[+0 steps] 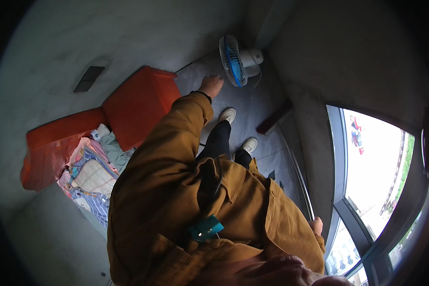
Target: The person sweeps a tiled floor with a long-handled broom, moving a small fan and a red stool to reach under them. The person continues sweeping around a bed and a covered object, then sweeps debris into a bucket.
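Note:
My left hand [212, 86] reaches forward beside the blue-and-white electric fan [232, 60], with a visible gap between them. Its fingers look curled, and their undersides are hidden. At the lower right, my right hand [316, 226] grips the upper end of a broom's thin pale handle [301, 175]. The dark reddish broom head [272, 119] rests on the grey floor [214, 64], to the right of my shoes. The fan stands near the room's corner with its cage turned to the left.
Orange-red boxlike furniture [136, 107] lines the left wall. Folded cloths and bedding [93, 175] lie beside it. A framed window [339, 150] is on the right, beyond which distant people are outside. A dark wall plate [89, 79] is on the left wall.

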`<state>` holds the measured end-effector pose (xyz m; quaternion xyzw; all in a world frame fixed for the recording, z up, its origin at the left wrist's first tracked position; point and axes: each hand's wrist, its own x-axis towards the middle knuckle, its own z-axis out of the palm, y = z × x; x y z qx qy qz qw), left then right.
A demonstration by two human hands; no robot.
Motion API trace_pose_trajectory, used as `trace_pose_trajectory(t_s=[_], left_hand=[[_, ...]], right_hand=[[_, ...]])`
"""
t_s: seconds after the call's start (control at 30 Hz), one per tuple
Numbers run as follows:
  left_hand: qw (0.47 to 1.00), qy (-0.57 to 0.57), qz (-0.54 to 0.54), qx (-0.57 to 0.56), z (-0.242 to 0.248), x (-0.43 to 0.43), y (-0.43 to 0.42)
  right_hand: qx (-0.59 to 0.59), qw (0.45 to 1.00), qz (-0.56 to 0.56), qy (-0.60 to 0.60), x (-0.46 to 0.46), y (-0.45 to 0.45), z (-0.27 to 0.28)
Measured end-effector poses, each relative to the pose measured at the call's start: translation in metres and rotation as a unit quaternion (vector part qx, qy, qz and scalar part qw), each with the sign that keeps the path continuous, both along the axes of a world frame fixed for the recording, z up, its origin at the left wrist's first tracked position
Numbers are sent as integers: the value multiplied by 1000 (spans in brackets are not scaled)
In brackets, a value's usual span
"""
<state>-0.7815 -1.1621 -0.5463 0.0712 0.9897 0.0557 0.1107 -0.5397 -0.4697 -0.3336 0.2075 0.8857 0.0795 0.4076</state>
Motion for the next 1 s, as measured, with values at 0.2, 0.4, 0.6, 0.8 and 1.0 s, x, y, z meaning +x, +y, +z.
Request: trace_pose_trajectory(t_s=[0.2,0.4,0.6,0.8,1.0], left_hand=[[993,2,-101,-56,-43,-76,-9],[989,18,-86,-122,-75,-122,-23],[998,33,-55,-7,-99,-143,-32],[997,48,-54,-2,-103,-150,-38],[995,-4,-73,-67,-90,-151,-31]], right_hand=[[-44,998,19,32,-56,-113,-68],[-30,999,29,27,-79,-178,-102],[-27,999,13,16,-79,-183,-100],[-30,1000,0,10,-82,-186,-102],[-28,999,-20,4,-86,-193,-99]])
